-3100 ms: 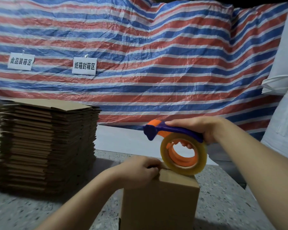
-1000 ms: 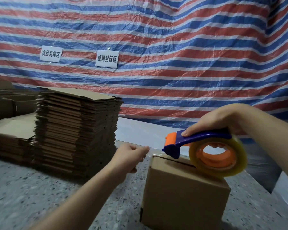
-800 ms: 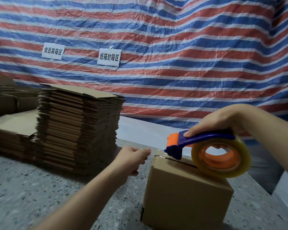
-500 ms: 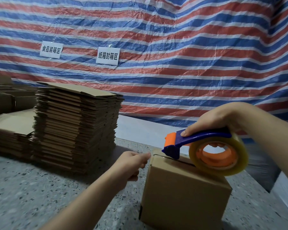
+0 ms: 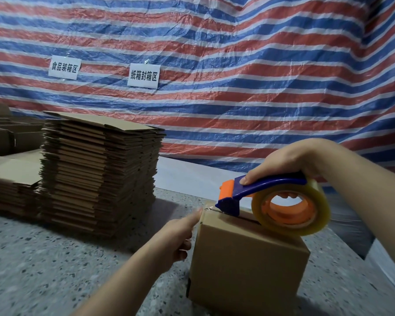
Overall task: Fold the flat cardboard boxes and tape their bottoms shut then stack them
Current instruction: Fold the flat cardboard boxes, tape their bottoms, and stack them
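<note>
While my right hand (image 5: 290, 160) wraps its grip around the blue handle of the tape dispenser (image 5: 267, 201), the clear tape roll (image 5: 292, 208) on its orange hub rests on top of the folded cardboard box (image 5: 246, 261). The dispenser's blue and orange nose points away from my palm toward the box's far left top edge, touching the seam between the closed flaps. My forefinger lies stretched along the handle, the other fingers curled through the hub.

My left hand (image 5: 176, 233) sits just left of the box, below and left of the dispenser nose. Its forefinger is stretched out, the tip touching the box's upper left corner, while the remaining fingers are folded loosely under the palm and hold nothing. Whether a tape end lies under that fingertip I cannot tell.

The box stands upright on the speckled stone bench (image 5: 55, 265), directly beneath my right grip. Well beyond my left hand, farther left, rises a tall stack of flat cardboard boxes (image 5: 100, 172), with a lower stack (image 5: 12, 179) just beside it on its left. Behind everything hangs a red, white and blue striped tarp (image 5: 237, 76) bearing two white paper signs (image 5: 143, 75) with printed characters.
</note>
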Available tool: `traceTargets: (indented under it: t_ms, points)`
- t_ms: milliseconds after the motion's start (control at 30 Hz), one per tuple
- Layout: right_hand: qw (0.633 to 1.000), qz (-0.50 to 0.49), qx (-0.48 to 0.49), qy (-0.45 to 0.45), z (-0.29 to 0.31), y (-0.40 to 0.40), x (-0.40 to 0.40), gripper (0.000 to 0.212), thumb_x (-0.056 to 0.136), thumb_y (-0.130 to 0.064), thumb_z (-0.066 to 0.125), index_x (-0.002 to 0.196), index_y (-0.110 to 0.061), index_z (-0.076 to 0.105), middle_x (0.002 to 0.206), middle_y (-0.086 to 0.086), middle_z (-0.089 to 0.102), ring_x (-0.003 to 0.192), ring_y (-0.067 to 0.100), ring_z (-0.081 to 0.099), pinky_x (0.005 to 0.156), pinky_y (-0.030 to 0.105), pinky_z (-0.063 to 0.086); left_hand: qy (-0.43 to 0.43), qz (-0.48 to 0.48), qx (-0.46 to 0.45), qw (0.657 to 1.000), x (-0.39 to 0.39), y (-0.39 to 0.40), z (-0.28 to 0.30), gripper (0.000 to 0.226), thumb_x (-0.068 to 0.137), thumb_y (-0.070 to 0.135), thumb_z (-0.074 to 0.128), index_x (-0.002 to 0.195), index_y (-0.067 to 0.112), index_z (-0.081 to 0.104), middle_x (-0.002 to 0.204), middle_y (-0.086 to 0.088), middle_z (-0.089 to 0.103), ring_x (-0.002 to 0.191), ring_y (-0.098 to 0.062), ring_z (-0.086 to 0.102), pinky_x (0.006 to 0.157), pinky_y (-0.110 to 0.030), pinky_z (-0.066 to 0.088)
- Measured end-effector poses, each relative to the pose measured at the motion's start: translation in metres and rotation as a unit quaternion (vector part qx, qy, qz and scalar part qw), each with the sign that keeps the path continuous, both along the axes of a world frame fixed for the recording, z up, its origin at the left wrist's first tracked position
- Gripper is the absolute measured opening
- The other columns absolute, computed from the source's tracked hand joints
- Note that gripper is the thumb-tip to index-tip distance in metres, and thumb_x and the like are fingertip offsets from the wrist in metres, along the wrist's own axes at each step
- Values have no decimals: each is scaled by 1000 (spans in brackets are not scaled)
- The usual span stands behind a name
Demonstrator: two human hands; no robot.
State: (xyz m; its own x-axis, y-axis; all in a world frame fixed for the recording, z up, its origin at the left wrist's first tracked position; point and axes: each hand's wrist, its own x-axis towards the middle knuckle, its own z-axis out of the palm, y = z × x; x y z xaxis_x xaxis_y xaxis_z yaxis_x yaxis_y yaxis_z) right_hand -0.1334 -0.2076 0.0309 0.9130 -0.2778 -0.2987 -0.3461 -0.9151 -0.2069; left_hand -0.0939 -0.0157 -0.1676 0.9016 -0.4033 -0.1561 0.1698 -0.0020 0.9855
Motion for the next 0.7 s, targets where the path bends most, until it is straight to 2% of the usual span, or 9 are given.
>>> traceTargets:
  t_ms: [67, 100, 167, 200, 267, 333, 433, 600, 700]
  points:
    - [1000, -3, 1, -1, 0, 1, 0, 56, 75, -63, 75, 100, -14, 69, 74, 4, 77, 57, 14, 72, 50, 23, 55, 6, 0, 0, 1000, -3, 0, -6, 80, 81, 68, 62, 119, -3, 60, 104, -28, 61, 91, -39, 63, 83, -38, 53]
    - [1000, -3, 4, -1, -1, 0, 0, 55, 75, -63, 75, 100, -14, 69, 76, 4, 78, 57, 15, 72, 51, 23, 55, -13, 28, 2, 1000, -4, -1, -9, 71, 91, 56, 58, 131, -2, 54, 112, -27, 61, 100, -39, 62, 86, -42, 52]
    - [1000, 0, 11, 0, -1, -1, -1, 55, 75, -63, 76, 100, -14, 70, 77, 5, 77, 58, 15, 72, 53, 24, 56, -98, 138, 8, 986, -8, -3, -12, 35, 101, 41, 46, 119, 16, 60, 102, -4, 63, 90, -15, 60, 71, -29, 46]
    - [1000, 2, 14, 1, -2, -1, -1, 56, 74, -63, 76, 100, -14, 71, 78, 5, 77, 58, 15, 71, 53, 24, 56, -146, 179, -6, 973, -13, -3, -9, 28, 103, 44, 39, 111, 27, 61, 107, 10, 61, 93, -3, 56, 74, -24, 43]
    - [1000, 7, 16, 0, -2, -1, -1, 58, 71, -63, 77, 101, -14, 70, 79, 5, 78, 59, 14, 72, 53, 25, 56, -222, 155, -26, 962, -26, -8, -3, 41, 97, 60, 32, 129, 42, 50, 131, 30, 43, 118, 9, 43, 100, -20, 34]
    - [1000, 9, 10, -2, -1, -1, 0, 57, 71, -64, 76, 100, -14, 70, 77, 5, 77, 58, 13, 72, 52, 24, 55, -261, 106, -9, 959, -35, -18, -7, 74, 82, 73, 36, 149, 42, 31, 142, 32, 31, 133, 10, 27, 108, -18, 20]
    - [1000, 7, 9, 3, -1, 1, -1, 57, 72, -63, 75, 99, -14, 70, 75, 4, 77, 57, 14, 71, 51, 24, 55, -300, 108, 30, 947, -39, -24, -13, 72, 89, 63, 43, 154, 35, 27, 155, 20, 30, 140, 2, 26, 115, -24, 22]
    - [1000, 3, 16, -4, -1, 0, -3, 56, 74, -62, 75, 100, -13, 70, 76, 4, 77, 57, 14, 71, 51, 23, 55, -326, 129, 71, 934, -36, -20, -12, 58, 99, 48, 46, 153, 34, 30, 150, 15, 40, 133, 1, 35, 107, -20, 28]
    - [1000, 2, 14, -7, -1, 0, -4, 54, 77, -62, 74, 99, -13, 70, 75, 4, 77, 56, 14, 71, 51, 23, 55, -368, 121, 115, 915, -37, -17, -3, 49, 99, 40, 46, 146, 48, 35, 125, 28, 51, 107, 11, 48, 85, -14, 37]
